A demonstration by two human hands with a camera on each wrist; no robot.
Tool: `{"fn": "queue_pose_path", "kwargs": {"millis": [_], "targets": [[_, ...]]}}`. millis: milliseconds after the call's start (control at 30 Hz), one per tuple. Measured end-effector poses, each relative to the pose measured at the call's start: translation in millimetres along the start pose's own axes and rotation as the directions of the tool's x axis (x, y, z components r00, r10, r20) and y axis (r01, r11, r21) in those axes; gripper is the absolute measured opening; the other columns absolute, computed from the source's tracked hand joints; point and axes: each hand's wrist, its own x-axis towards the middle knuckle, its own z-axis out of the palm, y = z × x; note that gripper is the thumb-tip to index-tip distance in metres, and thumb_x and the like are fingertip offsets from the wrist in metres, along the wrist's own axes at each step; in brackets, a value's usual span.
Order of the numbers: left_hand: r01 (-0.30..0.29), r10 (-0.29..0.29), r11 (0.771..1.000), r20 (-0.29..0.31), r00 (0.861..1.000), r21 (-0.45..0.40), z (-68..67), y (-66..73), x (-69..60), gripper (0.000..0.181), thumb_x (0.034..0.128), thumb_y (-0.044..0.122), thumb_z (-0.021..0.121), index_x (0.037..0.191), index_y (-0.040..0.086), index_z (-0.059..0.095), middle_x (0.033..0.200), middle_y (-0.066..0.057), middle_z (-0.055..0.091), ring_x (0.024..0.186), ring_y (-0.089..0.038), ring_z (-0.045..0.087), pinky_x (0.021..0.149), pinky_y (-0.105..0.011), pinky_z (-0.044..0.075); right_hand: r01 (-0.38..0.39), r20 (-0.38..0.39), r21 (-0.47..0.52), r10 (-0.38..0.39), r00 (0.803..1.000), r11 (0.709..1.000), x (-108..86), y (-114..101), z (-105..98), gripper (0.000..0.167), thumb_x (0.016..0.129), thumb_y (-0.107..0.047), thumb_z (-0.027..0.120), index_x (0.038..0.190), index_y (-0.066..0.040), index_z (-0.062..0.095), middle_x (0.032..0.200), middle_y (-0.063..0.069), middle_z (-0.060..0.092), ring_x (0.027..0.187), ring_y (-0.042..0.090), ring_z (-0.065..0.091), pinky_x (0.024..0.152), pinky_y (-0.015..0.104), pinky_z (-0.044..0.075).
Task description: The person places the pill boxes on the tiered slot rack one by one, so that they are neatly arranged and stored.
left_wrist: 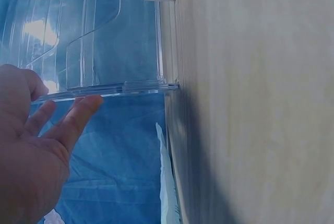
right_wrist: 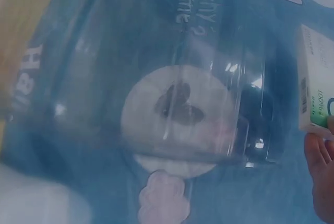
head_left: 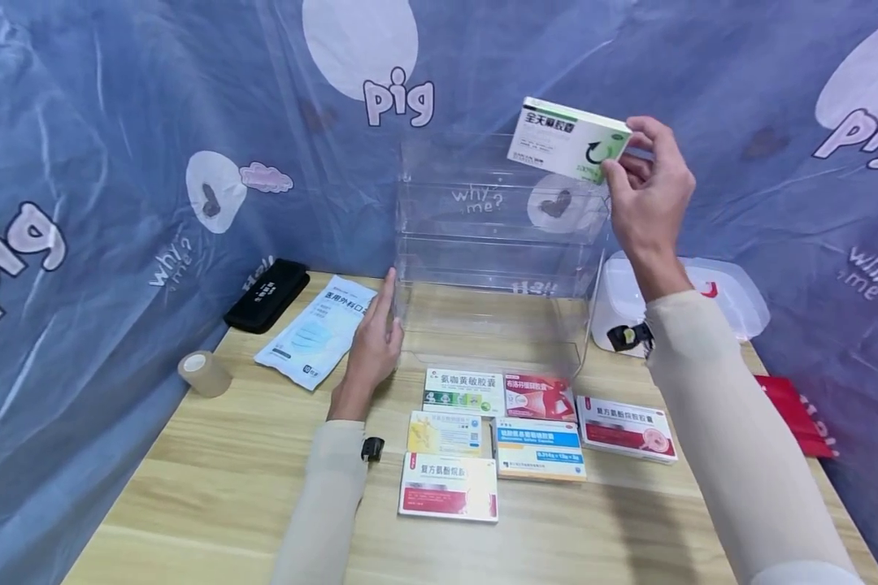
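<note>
High over the back of the table, my right hand [head_left: 651, 183] pinches the right end of a white and green medicine box [head_left: 567, 140], thumb in front and fingers behind. That box [right_wrist: 315, 78] also shows at the right edge of the right wrist view, held by the fingers of my right hand [right_wrist: 322, 174]. Below it stands a clear tiered rack [head_left: 493, 325]. My left hand [head_left: 375, 341], fingers extended, touches the rack's left side. In the left wrist view, the left hand [left_wrist: 39, 140] lies along the rack's clear side edge [left_wrist: 125, 87].
Several medicine boxes [head_left: 457, 485] lie before the rack. Left of it are a mask packet [head_left: 318, 333], a black case [head_left: 267, 296] and a tape roll [head_left: 205, 374]. A white plastic container [head_left: 618, 296] and a red packet [head_left: 793, 414] sit on the right.
</note>
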Motion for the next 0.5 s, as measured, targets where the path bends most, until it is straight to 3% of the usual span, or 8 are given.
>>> {"fn": "queue_pose_path", "kwargs": {"millis": [133, 267, 367, 500], "targets": [[-0.015, 0.015, 1.0, -0.005, 1.0, 0.009, -1.9, -1.8, -0.5, 0.086, 0.1056, -0.002, 0.054, 0.175, 0.029, 0.014, 0.177, -0.012, 0.031, 0.133, -0.04, 0.06, 0.089, -0.05, 0.059, 0.014, -0.003, -0.036, -0.015, 1.0, 0.999, 12.3, -3.7, 22.5, 0.049, 0.095, 0.009, 0.068, 0.136, -0.016, 0.07, 0.115, -0.013, 0.056, 0.109, 0.016, 0.076, 0.095, 0.022, 0.062], [-0.013, 0.013, 1.0, -0.01, 1.0, 0.013, -1.3, -2.0, -0.5, 0.087, 0.1052, -0.002, 0.055, 0.175, 0.029, 0.014, 0.176, -0.013, 0.034, 0.132, -0.039, 0.061, 0.089, -0.049, 0.059, 0.013, 0.011, -0.061, -0.013, 1.0, 0.998, 22.4, -5.1, 44.0, 0.048, 0.095, 0.01, 0.067, 0.136, -0.014, 0.07, 0.114, -0.014, 0.047, 0.106, 0.014, 0.074, 0.095, 0.02, 0.061], [-0.015, 0.015, 1.0, -0.016, 1.0, 0.01, -0.6, -1.5, -0.4, 0.086, 0.1052, -0.002, 0.055, 0.175, 0.029, 0.015, 0.175, -0.015, 0.036, 0.128, -0.039, 0.061, 0.087, -0.048, 0.059, 0.015, 0.037, -0.085, -0.012, 0.999, 0.996, 26.4, -5.3, 57.5, 0.047, 0.095, 0.01, 0.067, 0.137, -0.012, 0.069, 0.112, -0.013, 0.045, 0.106, 0.01, 0.07, 0.096, 0.019, 0.06], [-0.021, 0.021, 1.0, -0.023, 1.0, 0.006, 0.2, -0.9, -0.9, 0.085, 0.1051, -0.002, 0.054, 0.175, 0.028, 0.015, 0.174, -0.015, 0.036, 0.126, -0.039, 0.062, 0.085, -0.047, 0.058, 0.021, 0.103, -0.128, -0.007, 0.995, 0.992, 25.0, -2.7, 71.1, 0.047, 0.096, 0.01, 0.067, 0.139, -0.009, 0.068, 0.112, -0.01, 0.043, 0.112, 0.015, 0.071, 0.097, 0.017, 0.058]]}}
